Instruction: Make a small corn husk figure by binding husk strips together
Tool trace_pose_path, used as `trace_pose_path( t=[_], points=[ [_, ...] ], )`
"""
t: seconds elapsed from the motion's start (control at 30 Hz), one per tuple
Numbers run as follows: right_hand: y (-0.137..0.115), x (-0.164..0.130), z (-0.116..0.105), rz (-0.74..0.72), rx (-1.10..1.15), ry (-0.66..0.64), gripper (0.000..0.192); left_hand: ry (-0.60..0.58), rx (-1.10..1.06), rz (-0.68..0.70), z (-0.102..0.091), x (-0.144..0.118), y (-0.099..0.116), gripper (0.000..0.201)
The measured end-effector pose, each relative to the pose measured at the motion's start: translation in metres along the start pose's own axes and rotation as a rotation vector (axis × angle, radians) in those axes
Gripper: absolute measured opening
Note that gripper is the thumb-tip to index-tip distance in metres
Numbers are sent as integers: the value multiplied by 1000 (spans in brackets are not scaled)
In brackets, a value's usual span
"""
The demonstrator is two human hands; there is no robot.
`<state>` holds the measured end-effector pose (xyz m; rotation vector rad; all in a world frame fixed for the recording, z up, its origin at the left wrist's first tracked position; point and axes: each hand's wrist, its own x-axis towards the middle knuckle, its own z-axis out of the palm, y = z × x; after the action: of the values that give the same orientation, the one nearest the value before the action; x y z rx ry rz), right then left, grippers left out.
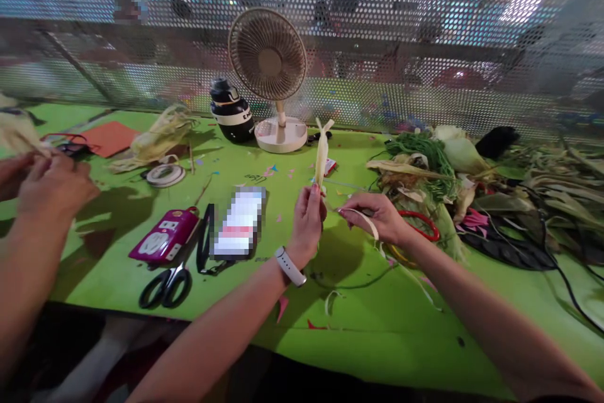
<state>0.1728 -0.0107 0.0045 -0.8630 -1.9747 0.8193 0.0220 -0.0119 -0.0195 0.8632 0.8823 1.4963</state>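
Note:
My left hand [307, 219], with a white watch band on its wrist, is closed around the lower end of a pale dried corn husk [322, 150] that stands upright above the green table [330, 334]. My right hand [377, 215] pinches a thin pale strip of husk [369, 222] that curls down beside the wrist. The two hands are close together, a few centimetres apart. A red ring-shaped handle [425, 224] lies just behind my right hand.
A co-worker's hands [44, 186] work at the far left. Black scissors [166, 285], a magenta power strip [165, 234], a blurred card [238, 222], a tape roll [165, 174], a small fan [270, 63] and a black flask [230, 111] stand on the table. A husk pile [438, 170] lies right.

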Motion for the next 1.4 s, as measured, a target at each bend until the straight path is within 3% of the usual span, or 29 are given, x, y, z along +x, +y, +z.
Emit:
trace_pose_path(
  t=[0.1, 0.2, 0.3, 0.4, 0.5, 0.73, 0.87, 0.97, 1.07, 1.23, 1.4],
  points=[
    [10, 4, -14, 42, -24, -179, 19, -31, 152, 84, -5, 3, -2, 31],
    [16, 7, -27, 151, -168, -232, 20, -78, 242, 97, -7, 3, -5, 29],
    [14, 9, -30, 246, -196, -22, 18, -136, 286, 88, -6, 0, -10, 29],
    [7, 10, -23, 249, 20, 212, 23, -226, 301, 49, -1, -6, -13, 30],
    [1, 11, -16, 237, 129, 359, 24, -332, 281, -4, 2, -9, -14, 30],
    [-6, 11, -21, 164, 12, 457, 23, -398, 296, -92, 1, -9, -7, 35],
    [-13, 8, -19, 4, -188, 486, 14, -411, 388, -67, -1, -9, -7, 34],
    [-21, 4, -16, -174, -390, 448, 8, -409, 512, 14, -2, -11, -8, 32],
    [-25, -1, -11, -227, -399, 331, 9, -443, 612, 85, -3, -13, -10, 29],
    [-28, -5, 9, -91, -240, 248, 12, -511, 670, 154, -5, -15, -15, 29],
    [-34, -8, 25, -6, -240, 161, 16, -469, 446, -4, 1, -21, -12, 37]
  ],
)
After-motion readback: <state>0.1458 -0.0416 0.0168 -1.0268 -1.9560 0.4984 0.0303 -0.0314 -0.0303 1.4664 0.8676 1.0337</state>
